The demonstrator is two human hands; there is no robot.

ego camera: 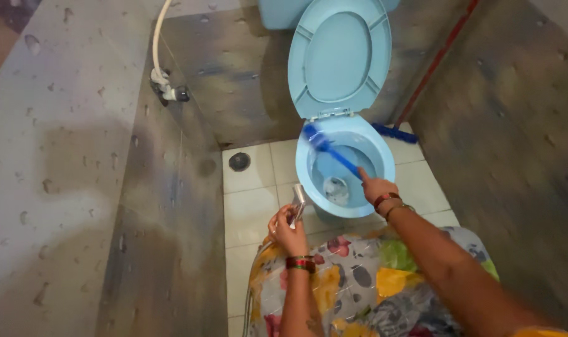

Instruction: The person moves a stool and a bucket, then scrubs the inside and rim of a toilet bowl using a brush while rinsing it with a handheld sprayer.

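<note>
1. Reaching forward and down, the right hand (376, 187) hangs over the near right rim of the light blue toilet bowl (383, 163), forearm stretched out, bangles at the wrist.
2. Its fingers are curled round the handle end of a blue toilet brush (326, 148), one finger laid along the shaft; the brush slants up and left, its bristle head against the far left inner wall of the bowl.
3. The left hand (286, 226) is held lower, just left of the bowl's front, palm turned up, wrist bent, red and green bangles on it.
4. Its fingers are wrapped round a metal spray nozzle (298, 201), whose head points up towards the bowl's near left rim.
5. The seat and lid (339, 56) stand raised upright behind the bowl.
6. A white hose and wall tap (165, 84) sit on the left wall; a round floor drain (239, 161) lies in the white tiles left of the bowl.
7. No packages, labels or signs can be made out.
</note>
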